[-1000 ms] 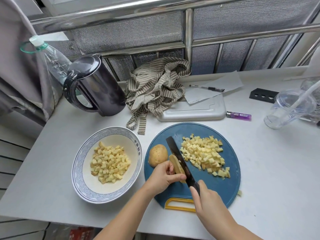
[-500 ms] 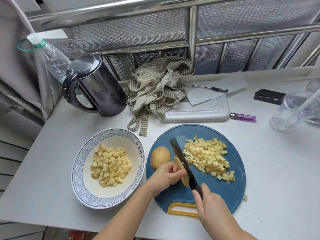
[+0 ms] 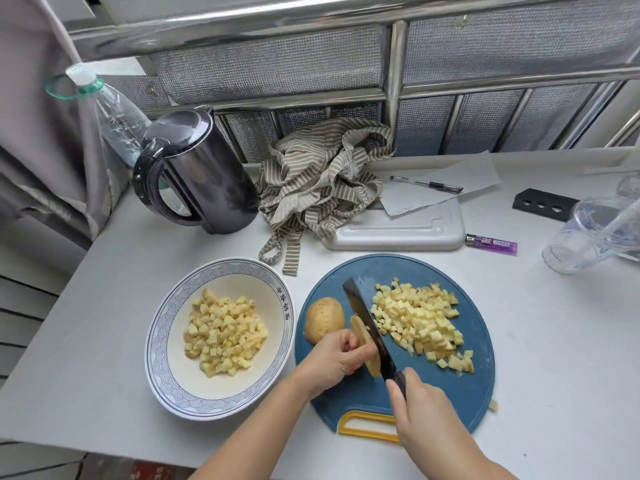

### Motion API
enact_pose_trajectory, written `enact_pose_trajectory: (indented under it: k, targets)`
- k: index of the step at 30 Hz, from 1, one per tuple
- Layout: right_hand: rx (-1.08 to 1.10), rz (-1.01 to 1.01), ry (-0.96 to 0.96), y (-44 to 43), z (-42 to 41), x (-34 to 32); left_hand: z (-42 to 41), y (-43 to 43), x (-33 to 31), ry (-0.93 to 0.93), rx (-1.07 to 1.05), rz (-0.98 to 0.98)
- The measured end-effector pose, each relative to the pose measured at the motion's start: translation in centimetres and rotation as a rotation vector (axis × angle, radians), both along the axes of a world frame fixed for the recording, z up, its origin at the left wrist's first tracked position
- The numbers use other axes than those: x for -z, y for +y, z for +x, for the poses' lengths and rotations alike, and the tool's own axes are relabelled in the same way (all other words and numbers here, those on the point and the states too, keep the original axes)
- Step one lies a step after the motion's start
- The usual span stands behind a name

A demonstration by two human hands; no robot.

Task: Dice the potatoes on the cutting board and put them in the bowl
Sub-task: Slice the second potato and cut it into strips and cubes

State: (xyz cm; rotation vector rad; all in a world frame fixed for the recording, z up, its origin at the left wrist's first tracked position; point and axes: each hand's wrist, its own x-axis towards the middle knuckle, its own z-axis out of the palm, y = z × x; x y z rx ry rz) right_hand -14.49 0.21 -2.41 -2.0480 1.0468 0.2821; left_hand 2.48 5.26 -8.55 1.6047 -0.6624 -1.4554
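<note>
board: blue round cutting board (image 3: 450, 393) on the white surface (image 3: 554, 341), yellow handle nearest the person
left hand (image 3: 332, 358): fingers curled on a potato slab (image 3: 360, 332), holding it to the board
right hand (image 3: 426, 410): grips the knife (image 3: 367, 327) by its handle; dark blade against the slab's right side, tip pointing away
whole potato (image 3: 323, 318): unpeeled, just left of the slab
diced pile (image 3: 419, 320): right of the blade
bowl (image 3: 162, 341): left of the board, holds more potato cubes (image 3: 221, 337)
</note>
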Motion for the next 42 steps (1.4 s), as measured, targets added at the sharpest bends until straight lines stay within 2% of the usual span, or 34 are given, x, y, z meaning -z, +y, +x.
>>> enact_pose_trajectory:
  k: [2,11,26,35,42]
  targets:
    - [0.003,0.007,0.0,-0.4,0.2,-0.3,-0.2,0.0,0.3,-0.063,0.026,0.023]
    - [-0.054,-0.037,0.013,0.6,-0.1,0.0,-0.4,0.2,0.1,0.089,-0.058,0.009]
    - [-0.015,-0.036,0.031,1.1,0.7,-0.4,-0.1,0.4,1.1,0.11,-0.028,-0.069]
    - [-0.051,-0.053,0.147,1.0,1.5,-0.6,-0.3,0.1,1.5,0.12,-0.041,-0.098]
    - [-0.028,-0.053,0.116,0.9,1.6,-0.9,0.0,0.1,1.4,0.135,-0.039,-0.07]
